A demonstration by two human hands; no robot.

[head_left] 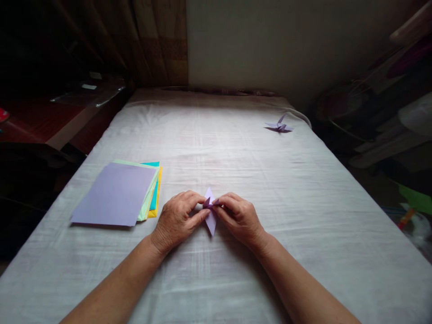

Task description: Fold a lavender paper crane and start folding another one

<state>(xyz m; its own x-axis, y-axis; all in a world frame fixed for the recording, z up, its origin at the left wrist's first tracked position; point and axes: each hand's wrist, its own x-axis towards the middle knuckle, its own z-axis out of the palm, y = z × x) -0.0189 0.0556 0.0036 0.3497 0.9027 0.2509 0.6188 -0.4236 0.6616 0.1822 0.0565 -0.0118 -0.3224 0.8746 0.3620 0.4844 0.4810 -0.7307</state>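
Note:
A small folded piece of lilac paper (pixel 211 219), narrow and pointed at both ends, lies on the white cloth between my hands. My left hand (pixel 177 221) pinches its left side with thumb and fingers curled in. My right hand (pixel 239 217) pinches the right side the same way. Both hands rest on the cloth, fingertips almost touching over the paper's middle.
A stack of coloured paper sheets (pixel 116 193), lilac on top with green, teal and yellow under it, lies to the left. A finished lilac paper crane (pixel 279 126) sits at the far right. White cloth (pixel 236 157) covers the table; dark clutter flanks both sides.

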